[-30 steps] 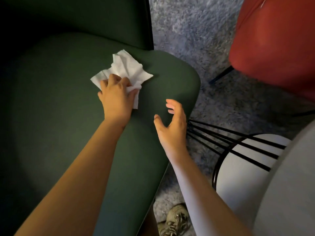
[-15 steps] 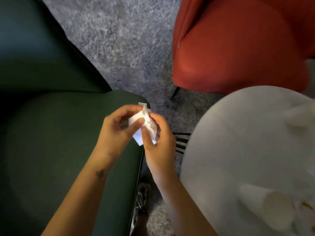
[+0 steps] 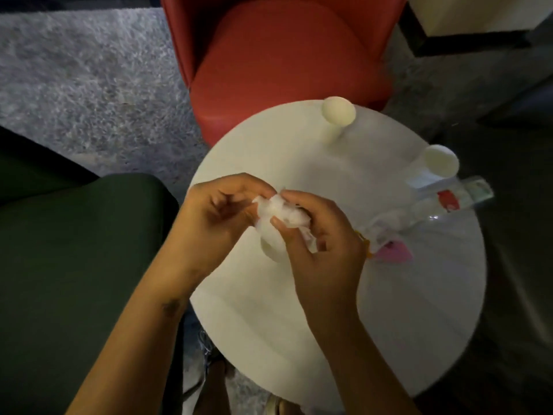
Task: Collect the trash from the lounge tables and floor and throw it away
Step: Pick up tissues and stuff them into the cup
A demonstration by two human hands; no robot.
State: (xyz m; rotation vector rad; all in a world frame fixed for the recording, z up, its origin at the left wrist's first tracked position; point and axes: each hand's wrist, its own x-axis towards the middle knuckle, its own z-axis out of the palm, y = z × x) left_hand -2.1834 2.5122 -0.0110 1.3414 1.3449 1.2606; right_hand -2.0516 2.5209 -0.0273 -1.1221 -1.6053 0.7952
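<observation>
A dark green upholstered seat (image 3: 74,250) fills the left of the frame, a red padded armchair (image 3: 284,55) the top centre, and a round white table (image 3: 389,295) the centre and right. Over the table's left part, the left hand (image 3: 215,217) and right hand (image 3: 323,250) both pinch a crumpled white paper tissue (image 3: 281,212) between curled fingers and thumbs. Clear and pink wrappers (image 3: 443,202) lie at the table's right edge. A white paper cup (image 3: 338,110) and a second paper cup (image 3: 441,161) stand above them. The tissue looks featherlight, soft and tearable, so balling it inside one fist should secure it.
</observation>
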